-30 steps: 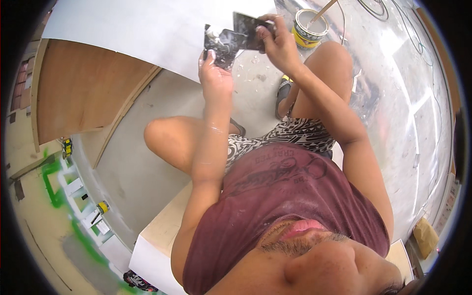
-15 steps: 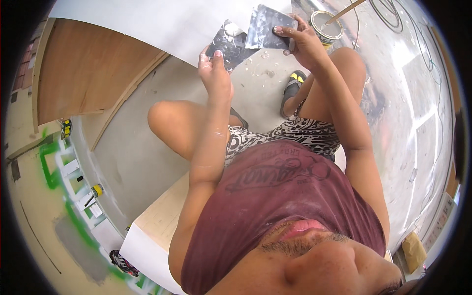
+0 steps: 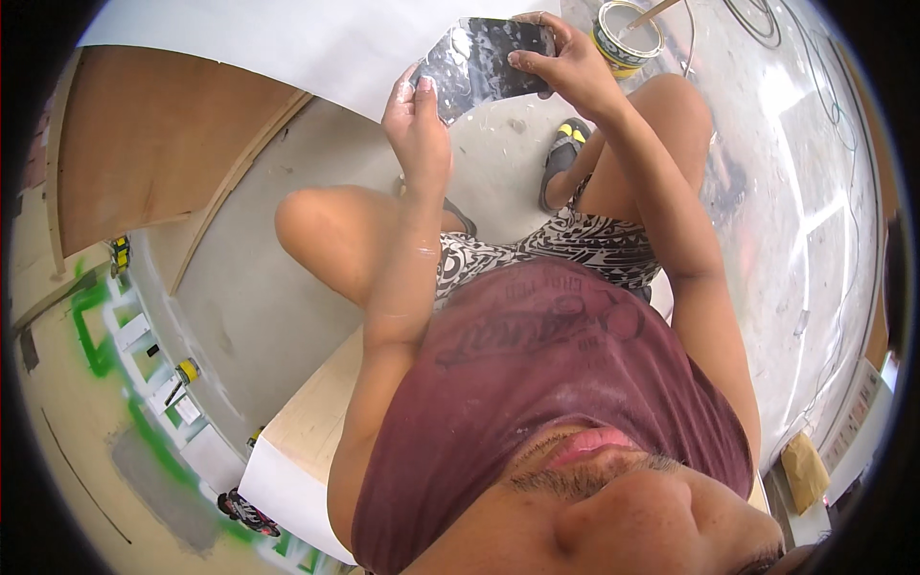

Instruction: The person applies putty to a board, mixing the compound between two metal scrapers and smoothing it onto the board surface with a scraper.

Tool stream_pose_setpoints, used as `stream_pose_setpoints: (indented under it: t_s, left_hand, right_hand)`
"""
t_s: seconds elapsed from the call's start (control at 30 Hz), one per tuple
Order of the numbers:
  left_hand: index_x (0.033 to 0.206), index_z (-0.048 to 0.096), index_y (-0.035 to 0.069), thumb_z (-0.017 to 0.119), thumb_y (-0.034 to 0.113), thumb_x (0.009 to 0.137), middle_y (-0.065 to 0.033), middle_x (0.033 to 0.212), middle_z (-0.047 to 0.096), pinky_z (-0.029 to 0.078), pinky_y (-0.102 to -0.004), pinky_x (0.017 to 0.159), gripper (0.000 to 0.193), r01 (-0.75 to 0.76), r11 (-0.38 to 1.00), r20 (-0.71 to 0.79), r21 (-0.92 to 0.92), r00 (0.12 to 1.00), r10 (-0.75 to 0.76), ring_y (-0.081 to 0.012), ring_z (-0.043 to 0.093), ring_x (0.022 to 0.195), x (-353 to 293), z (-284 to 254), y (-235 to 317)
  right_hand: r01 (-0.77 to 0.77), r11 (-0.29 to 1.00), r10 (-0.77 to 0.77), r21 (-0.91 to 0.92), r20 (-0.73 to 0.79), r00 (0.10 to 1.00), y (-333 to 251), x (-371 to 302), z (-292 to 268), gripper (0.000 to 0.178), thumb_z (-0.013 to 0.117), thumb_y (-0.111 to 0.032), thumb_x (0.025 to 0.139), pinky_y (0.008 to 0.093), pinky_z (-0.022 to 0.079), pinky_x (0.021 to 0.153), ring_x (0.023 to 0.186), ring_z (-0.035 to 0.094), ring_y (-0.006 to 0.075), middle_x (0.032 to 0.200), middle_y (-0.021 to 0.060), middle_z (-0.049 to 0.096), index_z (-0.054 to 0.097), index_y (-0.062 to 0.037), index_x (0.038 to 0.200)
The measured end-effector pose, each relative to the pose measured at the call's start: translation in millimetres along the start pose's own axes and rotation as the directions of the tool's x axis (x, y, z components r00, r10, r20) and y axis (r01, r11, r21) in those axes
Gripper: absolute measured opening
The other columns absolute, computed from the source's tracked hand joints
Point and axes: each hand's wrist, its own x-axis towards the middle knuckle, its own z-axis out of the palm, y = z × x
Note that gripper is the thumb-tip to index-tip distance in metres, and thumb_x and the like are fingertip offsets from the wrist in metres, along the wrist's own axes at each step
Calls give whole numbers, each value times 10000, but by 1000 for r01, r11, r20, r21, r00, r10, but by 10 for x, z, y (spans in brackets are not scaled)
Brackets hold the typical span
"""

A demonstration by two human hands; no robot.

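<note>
Two flat dark putty spreaders, both smeared with white filler, overlap in front of me at the top of the view. My left hand (image 3: 418, 120) is closed on the left spreader (image 3: 447, 69), thumb on its near face. With thumb on top and fingers behind, my right hand (image 3: 575, 75) grips the right spreader (image 3: 522, 79). The spreaders' inner edges meet or overlap; exactly where they touch is hard to tell. White residue marks my fingers. Just beyond my right hand stands an open tin (image 3: 625, 59) of pale paste, with a wooden stick (image 3: 661, 10) in it.
A large white panel (image 3: 259, 48) spans the far side, above a brown wooden board (image 3: 134, 144) with a strip along its edge. Cables (image 3: 757, 24) lie on the concrete floor (image 3: 268, 259) at right. A small yellow tin (image 3: 187, 371) and a paper bag (image 3: 805, 470) stand farther off.
The right spreader has come down and left, from raised and tilted to lying across the left one. My left hand has barely moved. The view has shifted slightly.
</note>
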Motion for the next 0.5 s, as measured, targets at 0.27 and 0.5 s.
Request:
stream_pose_setpoints:
  t_s: [0.27, 0.5]
  left_hand:
    - [1256, 595, -61, 510, 83, 992, -82, 962, 692, 477, -231, 733, 312, -207, 840, 156, 501, 977, 148, -87, 597, 810, -72, 2, 106]
    - [1316, 519, -51, 553, 100, 980, -117, 1129, 650, 533, -351, 892, 370, 132, 980, 26, 150, 990, -138, -195, 645, 1009, 41, -391, 415]
  right_hand:
    - [-88, 980, 83, 177, 36, 996, 139, 47, 69, 463, 753, -139, 836, 200, 459, 471, 580, 583, 68, 766, 23, 641, 578, -8, 1244]
    - [52, 815, 137, 577, -279, 951, -64, 507, -323, 375, 741, -91, 840, 342, 581, 670, 831, 692, 167, 992, 69, 673, 574, -43, 1172]
